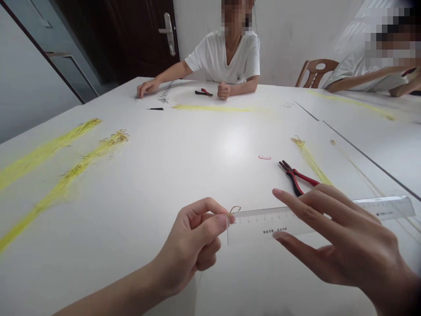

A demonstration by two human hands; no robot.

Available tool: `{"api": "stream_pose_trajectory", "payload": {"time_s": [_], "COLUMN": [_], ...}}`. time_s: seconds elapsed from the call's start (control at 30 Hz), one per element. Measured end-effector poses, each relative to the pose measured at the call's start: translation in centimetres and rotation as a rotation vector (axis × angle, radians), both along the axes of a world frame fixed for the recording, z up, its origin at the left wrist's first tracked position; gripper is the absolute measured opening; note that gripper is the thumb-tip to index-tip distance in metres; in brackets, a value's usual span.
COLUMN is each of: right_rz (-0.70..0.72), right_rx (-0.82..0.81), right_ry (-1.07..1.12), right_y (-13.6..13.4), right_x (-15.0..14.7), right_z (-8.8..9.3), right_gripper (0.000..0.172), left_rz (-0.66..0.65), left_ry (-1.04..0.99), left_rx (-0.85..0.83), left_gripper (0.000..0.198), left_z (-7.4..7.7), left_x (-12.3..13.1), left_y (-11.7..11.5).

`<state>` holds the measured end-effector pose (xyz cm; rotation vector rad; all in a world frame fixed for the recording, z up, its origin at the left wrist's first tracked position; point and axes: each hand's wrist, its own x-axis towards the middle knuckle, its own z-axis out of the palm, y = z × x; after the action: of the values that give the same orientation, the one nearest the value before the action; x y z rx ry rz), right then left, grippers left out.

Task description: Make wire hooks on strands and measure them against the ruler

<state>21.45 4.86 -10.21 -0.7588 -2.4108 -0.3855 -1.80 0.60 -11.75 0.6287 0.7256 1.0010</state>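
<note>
My left hand (200, 241) pinches a small gold-brown hook (236, 208) at the left end of a clear ruler (256, 224). A thin line hangs below this hand. Over the ruler's middle is my right hand (342, 232), its thumb and fingers spread apart, with nothing seen between them. Whether its other fingers touch the ruler is unclear. Red and black pliers (296, 177) lie just beyond the right hand, partly hidden by it. A small red bent piece (265, 158) rests on the white table (197, 162).
Yellow strand bundles with hooks lie at left (82, 164) and right (309, 158). Across the table, a person (230, 61) sits near another yellow bundle (210, 108), small pliers (204, 92) and a black tool (156, 109). Another person (351, 72) is at the far right.
</note>
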Motion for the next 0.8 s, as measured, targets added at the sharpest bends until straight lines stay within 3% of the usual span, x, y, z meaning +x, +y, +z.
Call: {"api": "stream_pose_trajectory", "payload": {"time_s": [0.8], "right_rz": [0.005], "right_rx": [-0.010], "right_ry": [-0.002], "right_y": [0.10], "right_x": [-0.05], "right_z": [0.02], "right_gripper": [0.049], "left_rz": [0.017], "left_ry": [-0.024], "left_rx": [-0.013], "left_gripper": [0.020], "left_z": [-0.19], "left_x": [-0.02], "left_y": [-0.03]}}
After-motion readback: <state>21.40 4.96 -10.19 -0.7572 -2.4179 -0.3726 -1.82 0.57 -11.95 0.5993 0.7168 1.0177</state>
